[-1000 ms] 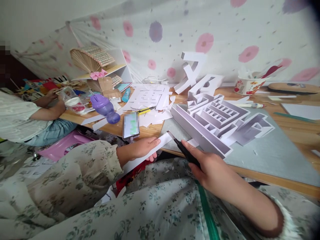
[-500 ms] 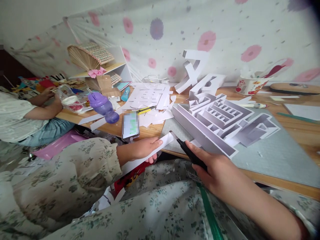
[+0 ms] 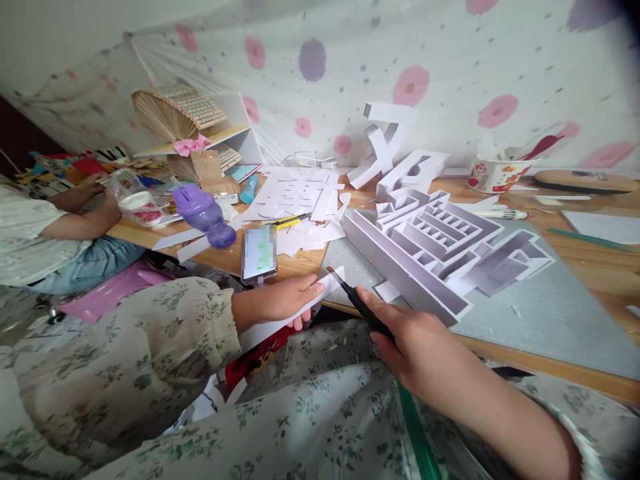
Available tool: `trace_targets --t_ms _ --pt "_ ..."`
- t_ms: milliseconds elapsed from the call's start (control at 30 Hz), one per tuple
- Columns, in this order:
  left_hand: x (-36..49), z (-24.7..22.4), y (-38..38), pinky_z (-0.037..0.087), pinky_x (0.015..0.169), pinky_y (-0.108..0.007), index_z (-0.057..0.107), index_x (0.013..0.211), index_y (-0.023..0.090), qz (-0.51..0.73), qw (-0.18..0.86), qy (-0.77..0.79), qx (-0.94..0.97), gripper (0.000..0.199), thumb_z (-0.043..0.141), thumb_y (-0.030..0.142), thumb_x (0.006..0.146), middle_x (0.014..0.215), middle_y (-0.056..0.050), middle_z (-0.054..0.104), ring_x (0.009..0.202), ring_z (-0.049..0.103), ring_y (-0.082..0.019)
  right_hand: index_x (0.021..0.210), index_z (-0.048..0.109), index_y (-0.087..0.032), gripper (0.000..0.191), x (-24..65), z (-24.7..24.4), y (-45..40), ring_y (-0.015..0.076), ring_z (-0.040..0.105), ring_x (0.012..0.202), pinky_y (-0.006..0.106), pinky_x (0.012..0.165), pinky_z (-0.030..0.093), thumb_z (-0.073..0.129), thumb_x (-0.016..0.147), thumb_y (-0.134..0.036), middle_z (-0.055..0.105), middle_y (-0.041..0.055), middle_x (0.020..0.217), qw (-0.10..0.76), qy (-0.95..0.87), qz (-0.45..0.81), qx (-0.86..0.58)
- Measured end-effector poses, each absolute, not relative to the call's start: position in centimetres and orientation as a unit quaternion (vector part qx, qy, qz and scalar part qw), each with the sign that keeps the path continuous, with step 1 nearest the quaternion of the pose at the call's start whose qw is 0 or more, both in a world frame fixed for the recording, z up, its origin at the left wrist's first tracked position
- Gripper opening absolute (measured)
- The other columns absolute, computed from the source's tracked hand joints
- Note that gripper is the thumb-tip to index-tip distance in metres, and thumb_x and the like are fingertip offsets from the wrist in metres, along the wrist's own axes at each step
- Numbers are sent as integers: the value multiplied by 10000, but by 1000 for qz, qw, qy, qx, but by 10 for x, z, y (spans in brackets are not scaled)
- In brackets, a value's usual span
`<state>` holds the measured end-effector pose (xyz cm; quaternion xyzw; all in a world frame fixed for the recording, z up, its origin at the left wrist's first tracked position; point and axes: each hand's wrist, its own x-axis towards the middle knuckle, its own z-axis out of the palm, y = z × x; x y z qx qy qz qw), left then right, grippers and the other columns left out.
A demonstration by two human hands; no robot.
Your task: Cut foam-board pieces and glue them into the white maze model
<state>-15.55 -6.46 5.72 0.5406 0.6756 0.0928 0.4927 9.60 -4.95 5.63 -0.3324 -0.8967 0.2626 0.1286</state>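
In my left hand (image 3: 285, 301) a long white paper strip (image 3: 267, 328) is pinched between thumb and fingers, its far end sticking out past the thumb. My right hand (image 3: 405, 330) grips a black-handled knife (image 3: 367, 308), index finger laid along the handle. Its narrow blade points left and lies across the strip's free end; whether it cuts in cannot be made out. Just beyond the hands, a white paper structure (image 3: 410, 267) of upright walls and compartments rests on a grey cutting mat (image 3: 540, 327).
A phone (image 3: 259, 252), a yellow utility knife (image 3: 289, 224) and paper sheets (image 3: 300, 190) lie left of the mat. A purple bottle (image 3: 205, 217) stands beyond. White paper letter shapes (image 3: 380, 143) and a paper tub (image 3: 500, 173) stand behind. Another person's arm (image 3: 90, 220) is far left.
My right hand has moved left and slightly down with the knife, bringing the blade further over the strip's end. My left hand stays nearly in place on the strip.
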Motion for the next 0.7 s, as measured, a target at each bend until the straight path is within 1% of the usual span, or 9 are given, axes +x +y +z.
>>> trace_targets --t_ms 100,233,333,433,533,633,700 --pt "-156 55 -64 430 467 -252 472 930 201 84 486 670 555 536 324 712 866 690 -3 596 505 591 -146 1473 399 -95 621 94 57 -50 298 728 840 391 736 575 404 858 -181 727 157 1089 125 -900 255 -330" --pt "-155 55 -64 435 461 -248 448 921 202 79 476 669 566 531 290 707 876 698 -2 587 500 586 -142 1482 383 -106 625 93 58 -50 282 728 867 358 754 570 426 861 -154 723 156 1104 109 -910 226 -331" --pt "-152 59 -64 437 458 -249 450 943 200 66 472 679 559 493 281 661 898 702 -6 588 510 585 -149 1493 358 -111 645 91 61 -51 264 727 854 333 744 562 448 854 -120 729 150 1073 71 -918 194 -337" --pt "-151 59 -65 435 458 -256 462 930 197 66 464 683 561 475 272 632 909 693 -10 588 507 580 -155 1506 323 -113 706 87 67 -53 258 724 773 326 656 548 469 816 -73 741 130 1000 8 -929 139 -342" --pt "-152 56 -64 442 478 -267 477 896 195 80 460 678 567 486 298 647 897 674 -9 590 492 574 -153 1518 280 -97 767 82 74 -56 257 710 695 327 534 494 458 775 -34 735 133 999 -47 -938 75 -336" --pt "-153 53 -64 444 489 -267 482 876 195 97 461 673 571 503 316 670 883 665 -7 588 487 568 -147 1516 267 -65 798 78 79 -59 244 704 683 322 491 438 438 739 -3 730 145 1019 -69 -943 44 -321" --pt "-154 53 -64 435 476 -262 478 869 195 100 465 669 571 517 312 685 876 677 -10 590 484 566 -144 1511 277 -56 794 77 81 -60 236 702 675 321 479 405 435 735 -3 737 136 977 -68 -945 38 -319"
